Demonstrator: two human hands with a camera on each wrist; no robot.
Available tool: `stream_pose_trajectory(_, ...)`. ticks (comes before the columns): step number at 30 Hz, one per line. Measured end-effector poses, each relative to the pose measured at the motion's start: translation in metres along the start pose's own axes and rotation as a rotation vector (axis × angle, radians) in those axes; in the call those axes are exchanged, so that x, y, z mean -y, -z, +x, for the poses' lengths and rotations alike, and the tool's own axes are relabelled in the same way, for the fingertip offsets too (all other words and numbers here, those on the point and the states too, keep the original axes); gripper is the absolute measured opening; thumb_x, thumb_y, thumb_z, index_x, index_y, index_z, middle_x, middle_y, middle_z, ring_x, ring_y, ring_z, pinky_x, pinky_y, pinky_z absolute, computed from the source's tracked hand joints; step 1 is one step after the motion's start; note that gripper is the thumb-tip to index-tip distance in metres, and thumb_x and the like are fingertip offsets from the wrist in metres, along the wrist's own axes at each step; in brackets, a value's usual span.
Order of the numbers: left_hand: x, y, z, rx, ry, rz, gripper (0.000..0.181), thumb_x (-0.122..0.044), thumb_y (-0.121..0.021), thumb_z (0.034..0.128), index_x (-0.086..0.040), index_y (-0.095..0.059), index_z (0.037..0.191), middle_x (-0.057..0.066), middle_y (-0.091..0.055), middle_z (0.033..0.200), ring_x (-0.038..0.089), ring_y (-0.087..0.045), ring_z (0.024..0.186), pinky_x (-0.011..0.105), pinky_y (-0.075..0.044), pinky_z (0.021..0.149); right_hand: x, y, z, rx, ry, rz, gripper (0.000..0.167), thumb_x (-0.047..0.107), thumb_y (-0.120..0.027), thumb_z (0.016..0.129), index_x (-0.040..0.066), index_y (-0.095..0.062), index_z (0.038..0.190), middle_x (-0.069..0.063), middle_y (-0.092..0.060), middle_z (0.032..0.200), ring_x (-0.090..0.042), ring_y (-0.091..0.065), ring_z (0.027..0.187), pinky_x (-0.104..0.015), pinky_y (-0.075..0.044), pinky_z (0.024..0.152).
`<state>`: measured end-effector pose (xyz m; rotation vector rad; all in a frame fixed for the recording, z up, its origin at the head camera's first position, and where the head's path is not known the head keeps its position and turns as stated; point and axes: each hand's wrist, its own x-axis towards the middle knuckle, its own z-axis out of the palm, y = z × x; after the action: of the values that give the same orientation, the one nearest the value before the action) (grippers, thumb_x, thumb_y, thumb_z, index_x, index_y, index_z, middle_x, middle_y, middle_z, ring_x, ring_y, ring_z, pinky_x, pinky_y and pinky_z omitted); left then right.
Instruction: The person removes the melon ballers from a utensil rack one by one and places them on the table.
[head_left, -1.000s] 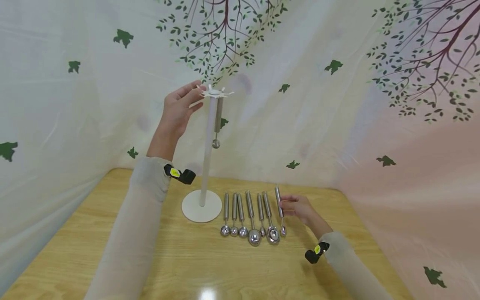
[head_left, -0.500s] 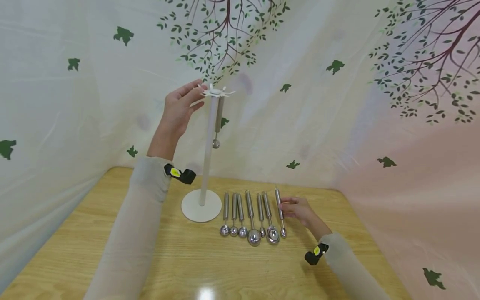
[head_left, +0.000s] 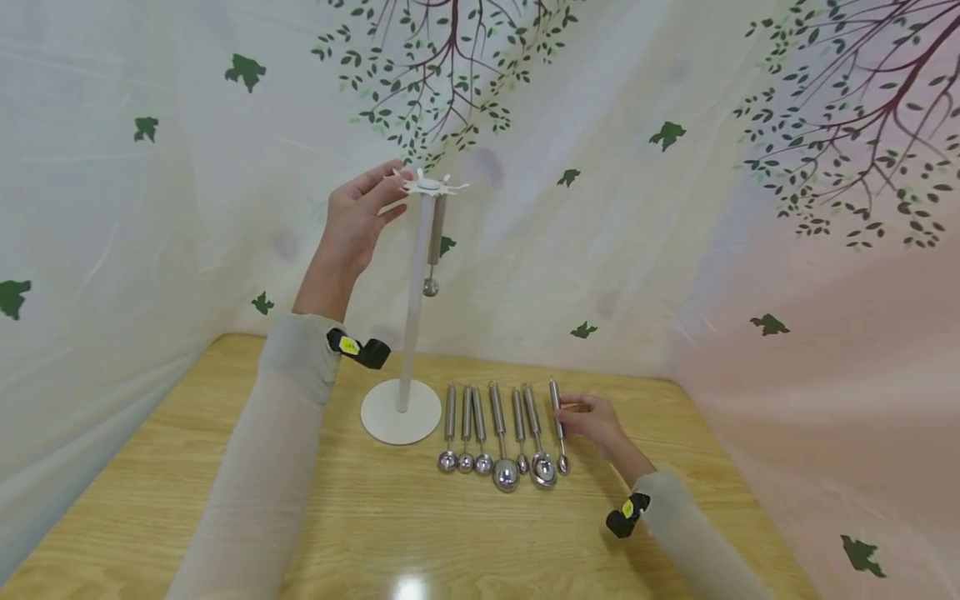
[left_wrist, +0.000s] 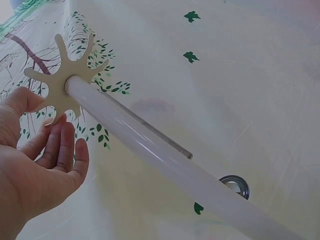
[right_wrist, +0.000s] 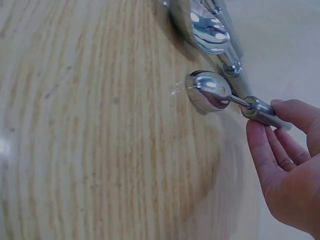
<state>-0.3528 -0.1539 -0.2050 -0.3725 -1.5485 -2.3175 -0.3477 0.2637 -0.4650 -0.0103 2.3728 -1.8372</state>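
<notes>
My left hand (head_left: 354, 218) is up at the hooked top of a white hanging stand (head_left: 411, 333). In the left wrist view, its thumb and fingertips pinch the star-shaped hook plate (left_wrist: 57, 82). From the far side of that plate hangs a metal melon baller (head_left: 437, 233), its round end partly behind the pole in the left wrist view. My right hand (head_left: 595, 421) pinches the handle of a small steel scoop (head_left: 563, 462), the rightmost in a row. Thumb and fingers sit on opposite sides of the handle, and the scoop's bowl (right_wrist: 209, 91) is low at the table.
Several other steel scoops (head_left: 506, 475) lie side by side on the wooden table (head_left: 450, 542), between the stand's round base (head_left: 401, 425) and my right hand. A printed cloth (head_left: 615, 275) closes off the back and both sides.
The top end of the right-hand scoop's handle has sunk slightly, and my right hand has shifted a little with it. My left hand stays at the stand's top.
</notes>
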Motion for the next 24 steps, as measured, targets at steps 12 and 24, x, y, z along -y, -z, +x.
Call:
stream_pose_trajectory(12,-0.003,0.000,-0.001,0.006,0.004,-0.014,0.046,-0.018,-0.069,0.0973,-0.002,-0.059,0.140,0.001,-0.069,0.114,0.016,-0.064,0.110,0.041,-0.042,0.117,-0.009,-0.006,0.000,-0.135,0.090,-0.095,0.037,-0.002,-0.075,0.087,-0.013,-0.064,0.121,-0.010,-0.074,0.090,-0.008,-0.068,0.070,-0.024,-0.060,0.065)
stream_pose_trajectory(24,-0.002,-0.001,-0.001,-0.003,0.012,-0.022,0.044,-0.016,-0.069,0.0967,-0.002,-0.061,0.138,0.001,-0.070,0.113,0.016,-0.064,0.109,0.041,-0.042,0.117,-0.015,-0.015,0.002,-0.177,0.120,-0.111,0.029,-0.008,-0.074,0.084,-0.015,-0.067,0.111,-0.012,-0.075,0.083,-0.007,-0.067,0.064,-0.023,-0.059,0.059)
